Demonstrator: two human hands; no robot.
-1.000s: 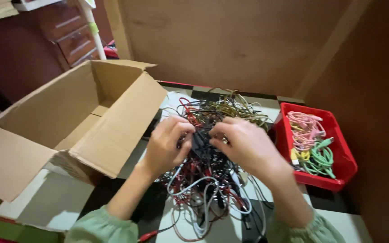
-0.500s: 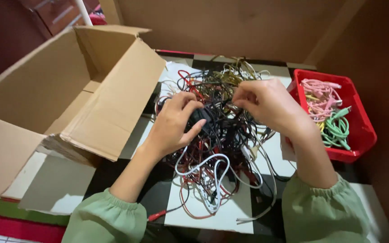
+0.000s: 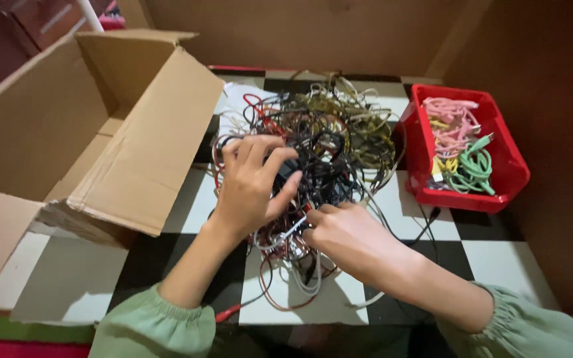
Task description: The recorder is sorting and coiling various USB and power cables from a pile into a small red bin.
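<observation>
a black-and-white checkered floor [image 3: 485, 255] boxed in by brown walls, and in the middle of it sits a big tangled heap of cables [image 3: 319, 159], black, red, white and olive strands all knotted over one another. the left hand [image 3: 254, 185] is down on the near-left part of the heap, fingers curled and pressing onto a dark clump, thumb angled out to the right; it looks like a steadying hold, pinning the mass so it won't drag along. the right hand [image 3: 346, 235] comes in low at the near edge, fingertips drawn together around a thin white cable [image 3: 294, 229] where it pokes out of the knot. whether the pinch is fully closed on it, the view can't quite say, since the knuckles cover the tips. to the left an open cardboard box [image 3: 134, 132] lies with its flaps spread, mouth turned toward the pile, nothing visible inside. to the right, a red plastic bin [image 3: 426, 166] touches the edge of the heap and holds neat coils of pink, yellow and green cables [image 3: 462, 149], kept apart from the mess. pale green sleeves [image 3: 154, 328] bunch at both wrists near the bottom of the view.
</observation>
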